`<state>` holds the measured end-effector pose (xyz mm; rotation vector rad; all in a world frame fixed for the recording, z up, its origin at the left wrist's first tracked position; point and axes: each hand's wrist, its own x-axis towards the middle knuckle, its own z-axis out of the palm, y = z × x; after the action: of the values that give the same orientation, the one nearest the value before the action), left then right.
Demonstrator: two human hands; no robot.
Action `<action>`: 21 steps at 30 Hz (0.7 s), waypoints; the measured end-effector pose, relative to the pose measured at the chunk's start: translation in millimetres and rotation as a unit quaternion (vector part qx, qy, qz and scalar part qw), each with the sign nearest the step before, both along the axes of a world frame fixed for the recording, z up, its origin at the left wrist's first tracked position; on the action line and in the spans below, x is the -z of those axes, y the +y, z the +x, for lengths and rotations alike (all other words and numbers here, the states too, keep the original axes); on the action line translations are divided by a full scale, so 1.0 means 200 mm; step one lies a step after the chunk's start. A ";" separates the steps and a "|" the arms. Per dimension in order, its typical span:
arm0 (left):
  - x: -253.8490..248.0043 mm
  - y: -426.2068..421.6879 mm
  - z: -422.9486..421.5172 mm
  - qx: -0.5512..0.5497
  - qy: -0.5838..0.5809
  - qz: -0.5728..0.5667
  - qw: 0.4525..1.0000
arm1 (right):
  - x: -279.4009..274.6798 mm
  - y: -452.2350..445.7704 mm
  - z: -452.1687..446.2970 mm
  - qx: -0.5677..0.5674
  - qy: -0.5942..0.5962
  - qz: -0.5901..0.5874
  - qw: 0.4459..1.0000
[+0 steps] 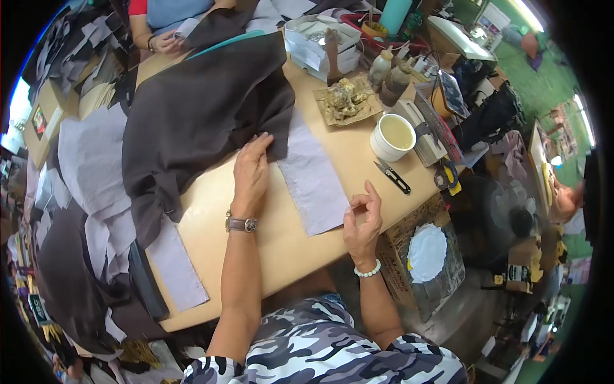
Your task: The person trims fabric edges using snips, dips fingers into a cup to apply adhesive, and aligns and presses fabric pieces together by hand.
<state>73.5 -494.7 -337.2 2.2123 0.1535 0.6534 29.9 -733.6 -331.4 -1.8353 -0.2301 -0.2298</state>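
Dark cloth: the dark cloth (204, 109) is spread across the far and left part of the tabletop (281, 246), with creases running through it; its near right corner overlaps the upper end of a pale grey panel (313, 182).
Left hand: the left hand (251, 173), watch (241, 224) at the wrist, lies palm down; its fingers are side by side and extended, resting on the dark cloth close to that near right corner, not clamped on it.
Right hand: the right hand (363, 224), beaded bracelet (368, 269) at the wrist, is half curled; the fingers are bent, the index finger raised and apart from the thumb, with nothing seen between them.
Pale grey panel: runs from below the dark cloth toward the near edge; its near right corner is just beside the right thumb, contact cannot be told. The left fingers are beyond its left edge.
Second pale strip: the strip (179, 275) emerges from below the dark cloth at near left, well apart from both hands.
Snips: black thread snips (394, 179) beyond the right hand, near a white cup (384, 150).
Far side: a co-worker's hand (167, 43) holds a small pale item (187, 27).
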 end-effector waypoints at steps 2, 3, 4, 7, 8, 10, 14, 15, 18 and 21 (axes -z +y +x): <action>-0.06 -0.02 0.01 -0.043 -0.063 -0.026 0.997 | 0.01 0.00 0.01 0.046 -0.079 -0.047 0.995; -0.10 -0.05 0.00 -0.067 -0.094 -0.040 0.993 | 0.02 0.00 0.01 0.067 -0.117 -0.072 0.988; -0.17 -0.09 -0.02 -0.046 -0.114 -0.071 0.990 | 0.02 -0.01 0.01 0.075 -0.108 -0.058 0.990; -0.51 -0.25 -0.17 0.024 -0.188 -0.088 0.978 | 0.04 0.01 0.01 0.087 -0.089 -0.015 0.992; -0.63 -0.31 -0.26 0.057 -0.216 -0.055 0.973 | 0.05 0.01 0.01 0.090 -0.085 -0.010 0.992; -0.84 -0.41 -0.48 0.145 -0.249 0.044 0.957 | 0.05 0.01 0.02 0.086 -0.078 -0.011 0.993; -0.96 -0.56 -0.74 0.307 -0.289 0.044 0.906 | 0.05 0.01 0.02 0.080 -0.085 -0.020 0.993; -0.96 -0.58 -0.78 0.326 -0.292 0.037 0.898 | 0.07 0.00 0.03 0.082 -0.085 -0.014 0.993; -0.96 -0.61 -0.85 0.352 -0.297 0.014 0.888 | 0.06 0.00 0.01 0.080 -0.088 -0.015 0.993; -0.97 -0.63 -0.90 0.361 -0.299 -0.006 0.883 | 0.04 0.02 0.06 0.057 -0.106 -0.033 0.992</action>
<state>-106.6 -619.8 -142.3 1.7517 -0.9343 0.8420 41.1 -728.6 -339.8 -1.8930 -0.2827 -0.5031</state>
